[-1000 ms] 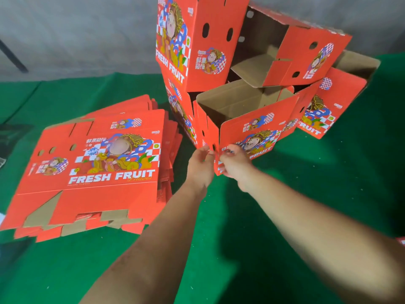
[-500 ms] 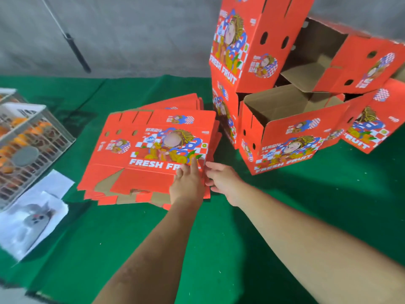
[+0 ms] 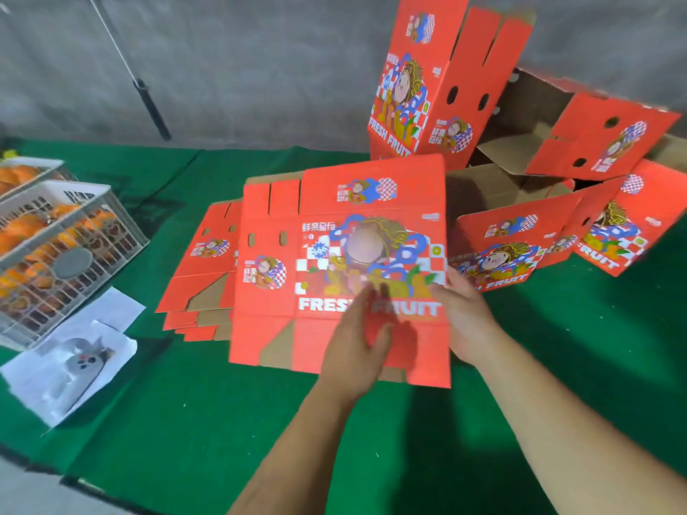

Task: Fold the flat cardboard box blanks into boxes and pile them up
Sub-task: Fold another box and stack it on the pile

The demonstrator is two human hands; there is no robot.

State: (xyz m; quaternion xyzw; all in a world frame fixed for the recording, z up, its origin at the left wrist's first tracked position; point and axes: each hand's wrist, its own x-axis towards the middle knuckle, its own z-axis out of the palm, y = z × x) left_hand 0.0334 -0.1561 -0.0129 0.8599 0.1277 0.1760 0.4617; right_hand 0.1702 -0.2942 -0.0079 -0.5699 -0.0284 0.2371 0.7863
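Top blank (image 3: 340, 269) is now off the stack of blanks (image 3: 200, 276) and tilted up toward me; half a second ago it lay flat there. My right hand (image 3: 463, 321) grips its right edge, thumb over the print. My left hand (image 3: 355, 343) lies flat and blurred against its front, fingers straight. Folded boxes (image 3: 498, 250) piled at right. I judge the next fold begins.

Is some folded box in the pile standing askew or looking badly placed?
Yes. The pile is untidy: one folded box lies tipped on its side, its open face toward the camera, and the tall box stands on end, leaning. Nothing looks damaged.
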